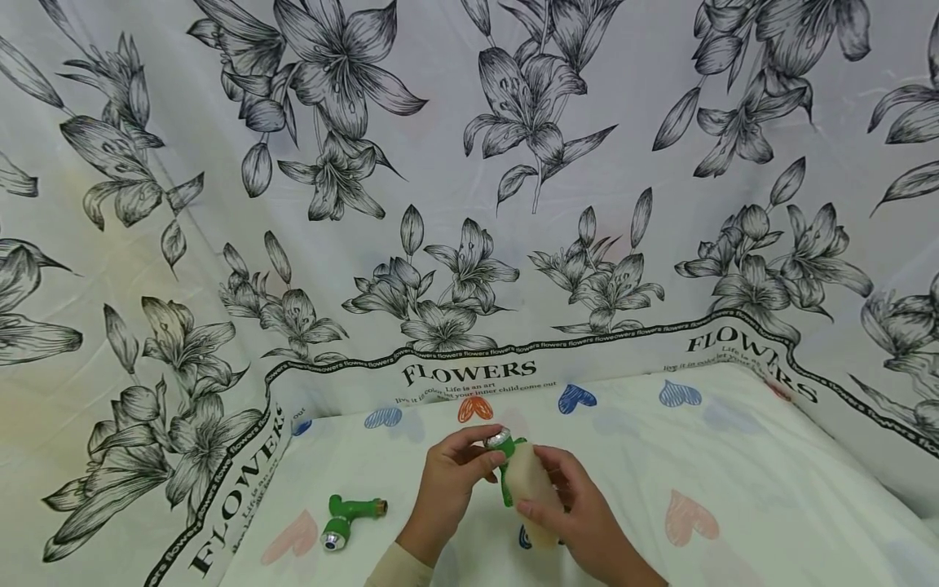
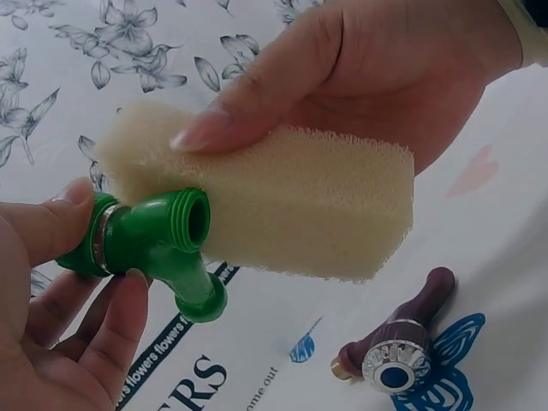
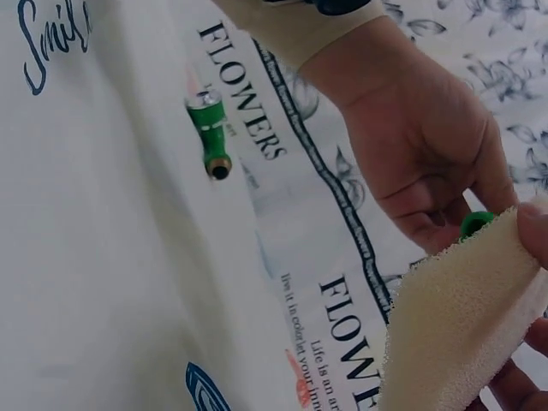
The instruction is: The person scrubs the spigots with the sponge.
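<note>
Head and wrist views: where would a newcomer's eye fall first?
Probably on the bold lily-printed drape, which fills most of the head view. Low in that view, the left hand pinches a green tap beside the pale sponge gripped by the right hand. A second green tap lies at lower left on the heart-print cloth, and the left wrist view shows a maroon tap at lower right.

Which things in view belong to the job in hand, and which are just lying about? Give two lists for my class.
Apparently in the job:
Green tap, held by the left hand
Cream sponge block, held by the right hand

Lying about, untouched:
Second green tap, on the heart-print cloth
Maroon tap
</note>
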Action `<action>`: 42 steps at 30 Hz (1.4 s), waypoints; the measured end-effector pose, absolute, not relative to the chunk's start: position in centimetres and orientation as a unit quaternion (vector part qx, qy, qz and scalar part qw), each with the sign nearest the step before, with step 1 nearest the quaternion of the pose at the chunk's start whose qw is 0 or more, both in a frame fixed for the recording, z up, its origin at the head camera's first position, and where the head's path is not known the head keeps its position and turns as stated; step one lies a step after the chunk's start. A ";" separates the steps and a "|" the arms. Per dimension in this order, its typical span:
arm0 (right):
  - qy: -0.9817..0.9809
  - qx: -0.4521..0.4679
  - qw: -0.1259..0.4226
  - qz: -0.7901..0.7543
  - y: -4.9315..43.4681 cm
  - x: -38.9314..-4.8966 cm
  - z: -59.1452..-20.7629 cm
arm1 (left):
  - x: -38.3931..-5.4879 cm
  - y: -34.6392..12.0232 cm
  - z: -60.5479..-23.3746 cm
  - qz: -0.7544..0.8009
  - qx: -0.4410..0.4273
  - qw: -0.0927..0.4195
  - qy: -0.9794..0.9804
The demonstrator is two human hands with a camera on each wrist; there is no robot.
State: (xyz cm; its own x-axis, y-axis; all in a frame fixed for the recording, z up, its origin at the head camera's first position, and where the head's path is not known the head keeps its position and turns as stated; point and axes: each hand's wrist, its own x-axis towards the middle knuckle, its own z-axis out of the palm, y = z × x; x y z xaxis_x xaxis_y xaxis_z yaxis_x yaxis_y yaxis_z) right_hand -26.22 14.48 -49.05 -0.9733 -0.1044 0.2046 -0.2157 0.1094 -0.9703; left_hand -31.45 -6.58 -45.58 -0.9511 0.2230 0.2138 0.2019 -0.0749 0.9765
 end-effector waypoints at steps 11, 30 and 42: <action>-0.757 0.035 0.059 0.650 15.8 -27.5 -49.9 | -30.8 -6.5 -45.1 0.711 0.186 0.037 0.677; -0.730 0.103 -0.001 0.675 14.2 -25.9 -49.2 | -31.5 -6.9 -46.2 0.736 0.151 0.009 0.660; -0.720 0.123 0.055 0.680 15.0 -25.8 -48.3 | -31.7 -7.5 -46.5 0.746 0.162 0.057 0.644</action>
State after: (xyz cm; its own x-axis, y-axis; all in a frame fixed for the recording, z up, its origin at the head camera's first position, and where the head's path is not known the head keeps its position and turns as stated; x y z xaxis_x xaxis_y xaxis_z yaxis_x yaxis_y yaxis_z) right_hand -25.76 15.03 -48.35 -0.9636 -0.1023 0.2470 -0.2524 0.0442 -0.9666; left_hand -31.69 -7.52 -46.54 -0.9410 0.2934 0.1689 0.1241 -0.1652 0.9784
